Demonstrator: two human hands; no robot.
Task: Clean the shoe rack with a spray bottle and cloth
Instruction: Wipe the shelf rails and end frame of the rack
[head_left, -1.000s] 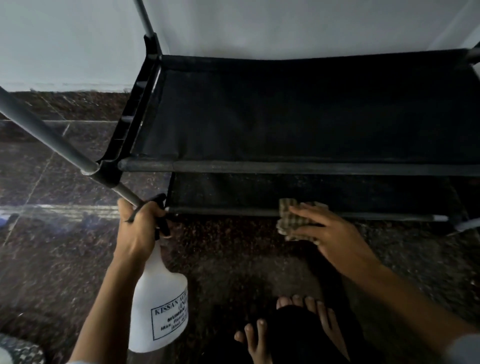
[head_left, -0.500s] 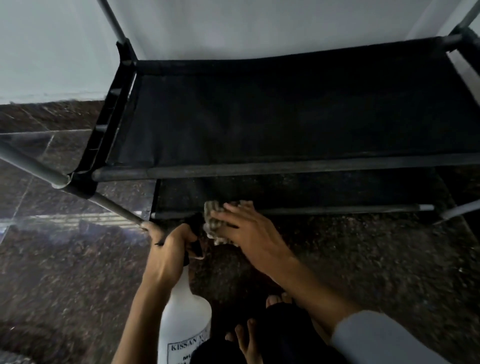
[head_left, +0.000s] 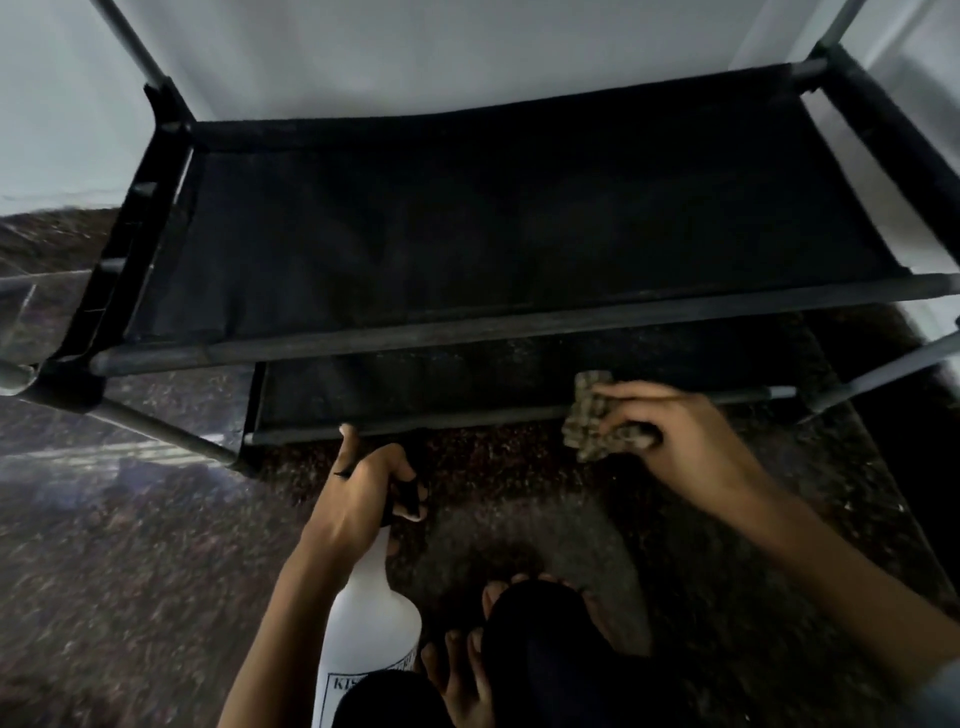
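the shoe rack is a black frame with grey poles and two sagging black fabric shelves, one above the other. the spray bottle, white with a black trigger head and a printed label, tilts toward the rack's lower front bar, just short of it. the cloth, a crumpled checked rag, presses against that same lower bar, right of the bottle.

- You are in a home, likely an entryway: a black fabric shoe rack stands against a plain white wall.
- Below the rack, dark speckled stone floor; bare feet near it.
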